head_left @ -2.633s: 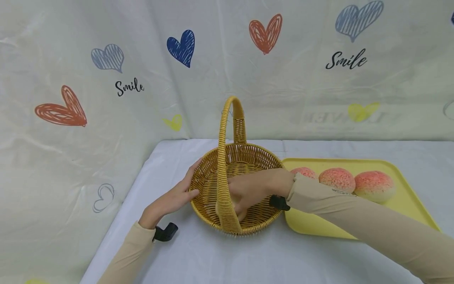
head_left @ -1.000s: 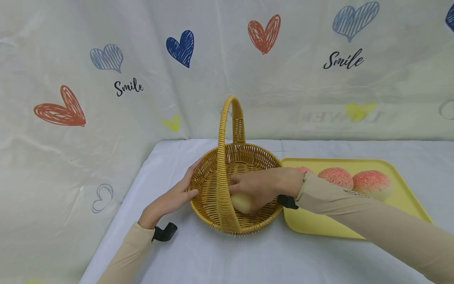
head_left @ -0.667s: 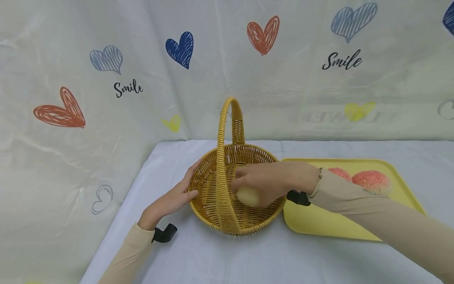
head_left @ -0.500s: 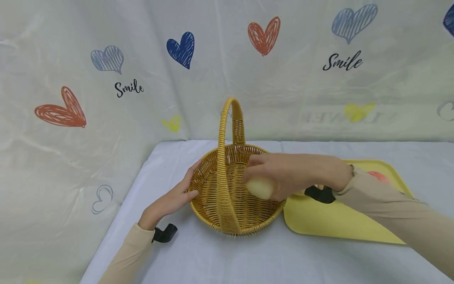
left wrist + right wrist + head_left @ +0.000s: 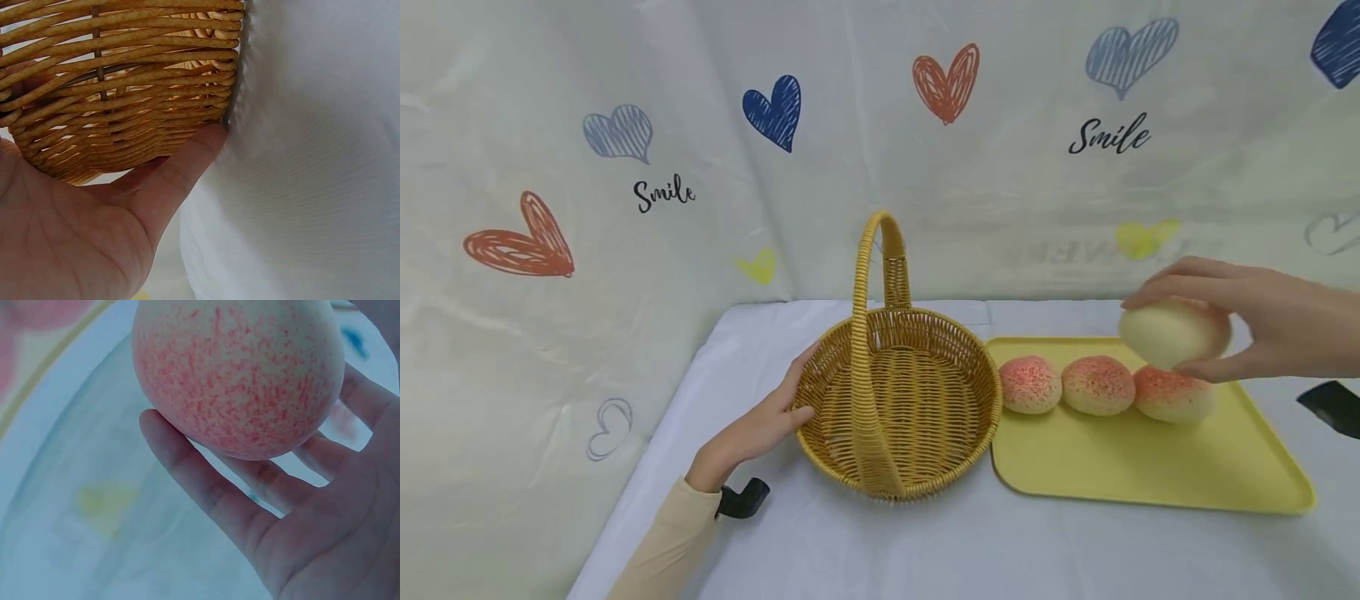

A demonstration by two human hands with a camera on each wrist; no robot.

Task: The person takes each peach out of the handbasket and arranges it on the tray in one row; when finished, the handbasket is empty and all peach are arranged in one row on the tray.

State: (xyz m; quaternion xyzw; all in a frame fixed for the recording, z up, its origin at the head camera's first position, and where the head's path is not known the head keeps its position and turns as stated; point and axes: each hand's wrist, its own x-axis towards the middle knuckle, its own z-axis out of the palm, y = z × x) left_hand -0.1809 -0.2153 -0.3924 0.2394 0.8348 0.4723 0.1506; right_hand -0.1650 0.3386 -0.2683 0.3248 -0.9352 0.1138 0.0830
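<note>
My left hand rests against the outer left side of the round wicker basket, its thumb near the rim. In the left wrist view, a straight finger lies along the basket's wicker wall. Up at the right, my right hand grips a cream-and-pink peach between thumb and fingers, above the back of the yellow tray. Red speckles on the held peach show in the right wrist view, with fingers of the right hand around it.
Three pink-speckled peaches, a left one, a middle one and a right one, lie in a row on the tray. The basket's tall handle arches over it. A heart-printed curtain hangs behind the white-covered table.
My right hand has lifted the peach out of the basket and carried it right, over the tray. The left hand has stayed at the basket's side.
</note>
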